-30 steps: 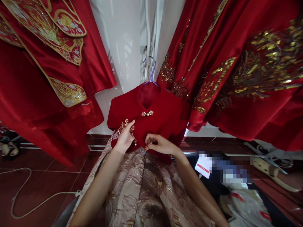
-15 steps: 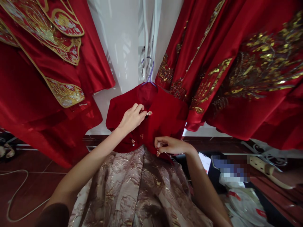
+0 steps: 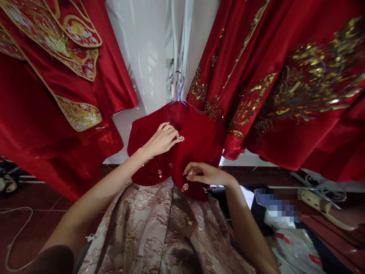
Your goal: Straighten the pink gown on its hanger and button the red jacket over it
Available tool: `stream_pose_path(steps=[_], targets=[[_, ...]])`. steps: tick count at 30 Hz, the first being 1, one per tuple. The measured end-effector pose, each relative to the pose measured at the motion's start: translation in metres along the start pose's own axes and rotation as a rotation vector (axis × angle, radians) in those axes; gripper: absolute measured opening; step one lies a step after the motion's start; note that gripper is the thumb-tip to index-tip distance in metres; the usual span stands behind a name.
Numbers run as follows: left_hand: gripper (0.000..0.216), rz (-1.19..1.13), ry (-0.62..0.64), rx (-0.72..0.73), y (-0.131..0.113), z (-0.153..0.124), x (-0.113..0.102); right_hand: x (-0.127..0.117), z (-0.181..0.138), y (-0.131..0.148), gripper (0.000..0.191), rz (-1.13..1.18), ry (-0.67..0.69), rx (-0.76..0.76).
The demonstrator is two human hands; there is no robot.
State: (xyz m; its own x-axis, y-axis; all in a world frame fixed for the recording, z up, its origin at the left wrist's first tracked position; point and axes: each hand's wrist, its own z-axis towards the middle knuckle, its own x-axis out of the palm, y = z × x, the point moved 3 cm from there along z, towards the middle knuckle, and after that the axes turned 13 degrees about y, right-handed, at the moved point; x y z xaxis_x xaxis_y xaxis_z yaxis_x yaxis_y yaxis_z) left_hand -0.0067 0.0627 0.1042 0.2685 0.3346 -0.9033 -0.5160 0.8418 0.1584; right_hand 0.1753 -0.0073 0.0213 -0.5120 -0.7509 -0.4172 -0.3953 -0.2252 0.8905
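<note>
A red jacket (image 3: pixel 205 133) hangs in front of me on a purple hanger (image 3: pixel 180 93). Near its chest, my left hand (image 3: pixel 164 139) pinches the edge of a flower-shaped pearl-and-gold button (image 3: pixel 181 139) between thumb and fingers. Lower on the front panel, my right hand (image 3: pixel 208 173) is curved with thumb and fingers apart, holding nothing. Just below those fingertips lies a second flower button (image 3: pixel 185 187) on the red cloth. Another beaded button (image 3: pixel 160 174) shows on the opposite panel. Under the jacket spreads a shiny pinkish-brown brocade fabric (image 3: pixel 154 224).
Red garments with gold embroidery (image 3: pixel 80 114) hang at left, and sequined red ones (image 3: pixel 308 87) at right. A phone (image 3: pixel 247 196) and plastic bags (image 3: pixel 296 247) lie at lower right, near a beige clog (image 3: pixel 319 205). A pale cable (image 3: pixel 18 228) curls over the tiled floor.
My right hand has let go of the lower button and its fingers have parted slightly above it. My left hand has shifted a little to the right, staying at the upper button.
</note>
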Motion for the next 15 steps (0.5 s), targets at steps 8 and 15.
stream_pose_path(steps=[8,15], targets=[[0.023,0.224,0.039,0.027,0.004,0.006,0.007,-0.02,0.008,0.041,0.028,-0.14,-0.481,-0.152],[0.026,0.108,-0.172,-0.263,0.013,-0.004,0.002,-0.049,0.066,0.096,0.054,-0.012,-0.783,-0.418]])
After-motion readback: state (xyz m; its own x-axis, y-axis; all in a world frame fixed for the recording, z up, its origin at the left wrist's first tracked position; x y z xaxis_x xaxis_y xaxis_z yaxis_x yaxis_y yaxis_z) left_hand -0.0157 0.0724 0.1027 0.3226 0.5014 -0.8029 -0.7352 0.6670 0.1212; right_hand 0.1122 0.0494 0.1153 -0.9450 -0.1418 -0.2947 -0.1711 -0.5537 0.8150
